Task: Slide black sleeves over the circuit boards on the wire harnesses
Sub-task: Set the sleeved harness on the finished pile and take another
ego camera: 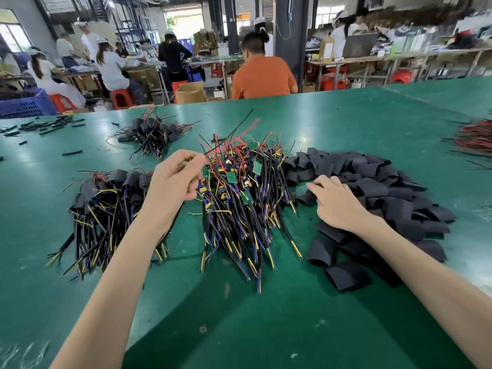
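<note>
Head view, item by item, all placed against the central pile of wire harnesses.

1. Left hand: at the pile's upper left edge, fingers curled, thumb and fingertips drawn close together among the red wires; blur hides whether a wire is pinched, so cannot tell.
2. Right hand: just right of the pile, palm down, fingers laid over the black sleeves, fingertips touching one; thumb hidden, so a pinch cannot be told.
3. Circuit boards: small, green, bare, lying in the upper half of the pile, wire ends pointing toward the wearer.
4. Black sleeves: loose heap of flattened pieces, touching the pile's right side.
5. Sleeved harnesses: heap just left of the pile, behind the left forearm.
6. Second sleeved heap: beyond the pile, to its left.
7. Red wire bundle: well right of the pile, at the frame edge.
8. Short black tubing pieces: scattered far left of the pile.
9. Green table: under everything.
10. Person in an orange shirt: seated beyond the table, back turned.
</note>
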